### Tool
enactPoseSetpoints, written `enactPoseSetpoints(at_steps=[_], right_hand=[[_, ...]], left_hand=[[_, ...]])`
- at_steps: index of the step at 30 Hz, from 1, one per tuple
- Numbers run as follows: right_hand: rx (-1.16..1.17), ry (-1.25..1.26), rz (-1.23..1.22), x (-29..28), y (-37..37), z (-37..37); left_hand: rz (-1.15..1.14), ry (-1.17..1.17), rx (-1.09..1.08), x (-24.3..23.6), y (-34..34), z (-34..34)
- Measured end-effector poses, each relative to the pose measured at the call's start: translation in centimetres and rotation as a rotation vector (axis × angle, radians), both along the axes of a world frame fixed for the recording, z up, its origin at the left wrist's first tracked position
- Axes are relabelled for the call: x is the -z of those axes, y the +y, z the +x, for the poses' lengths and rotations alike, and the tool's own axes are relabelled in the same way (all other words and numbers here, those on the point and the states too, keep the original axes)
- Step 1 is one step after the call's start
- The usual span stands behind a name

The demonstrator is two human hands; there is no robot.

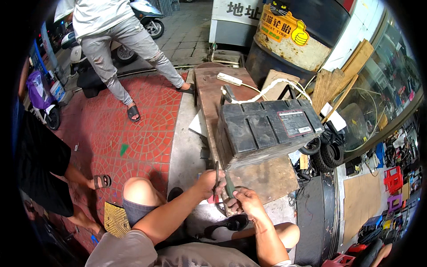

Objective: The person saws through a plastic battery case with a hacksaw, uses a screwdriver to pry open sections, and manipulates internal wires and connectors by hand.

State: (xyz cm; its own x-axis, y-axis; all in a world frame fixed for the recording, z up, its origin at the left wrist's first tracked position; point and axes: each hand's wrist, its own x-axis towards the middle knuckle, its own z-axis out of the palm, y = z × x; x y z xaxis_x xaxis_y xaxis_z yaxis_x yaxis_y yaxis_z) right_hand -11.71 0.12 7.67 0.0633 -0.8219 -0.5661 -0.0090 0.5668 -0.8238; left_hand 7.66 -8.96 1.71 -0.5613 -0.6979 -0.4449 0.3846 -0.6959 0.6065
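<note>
In front of my knees, my left hand point(208, 183) is closed on a thin dark strip point(217, 171) that stands up past the fingers; its kind is not clear. Beside it my right hand point(248, 202) grips a flat grey-green piece point(229, 183), its upper end pointing at the near corner of the table; I cannot tell its kind. Just beyond both hands sits a large dusty black battery point(267, 129) with a label and raised handles. Under it is a worn brown wooden low table point(271, 178). A white-wrapped cable point(262, 92) runs along the battery's far side.
A white power strip point(229, 78) lies at the table's far end. Behind stands a rusty drum point(284, 53), with wood planks point(336, 82) and tyres point(331, 155) to the right. One person stands on red tiles point(147, 111) ahead; another person's legs point(84, 178) are at left.
</note>
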Motion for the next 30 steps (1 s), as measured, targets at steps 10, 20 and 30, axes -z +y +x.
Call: enactPoseSetpoints(at_steps=[10, 20, 30], right_hand=[[0.206, 0.35, -0.308, 0.9, 1.7, 2.8], [0.188, -0.055, 0.027, 0.6, 1.7, 2.1], [0.295, -0.067, -0.113, 1.0, 2.0, 2.6]], left_hand=[[-0.063, -0.184, -0.023, -1.5, 1.1, -1.0], [0.131, 0.088, 0.012, -0.8, 0.7, -0.1], [0.0, -0.202, -0.06, -2.1, 1.5, -1.9]])
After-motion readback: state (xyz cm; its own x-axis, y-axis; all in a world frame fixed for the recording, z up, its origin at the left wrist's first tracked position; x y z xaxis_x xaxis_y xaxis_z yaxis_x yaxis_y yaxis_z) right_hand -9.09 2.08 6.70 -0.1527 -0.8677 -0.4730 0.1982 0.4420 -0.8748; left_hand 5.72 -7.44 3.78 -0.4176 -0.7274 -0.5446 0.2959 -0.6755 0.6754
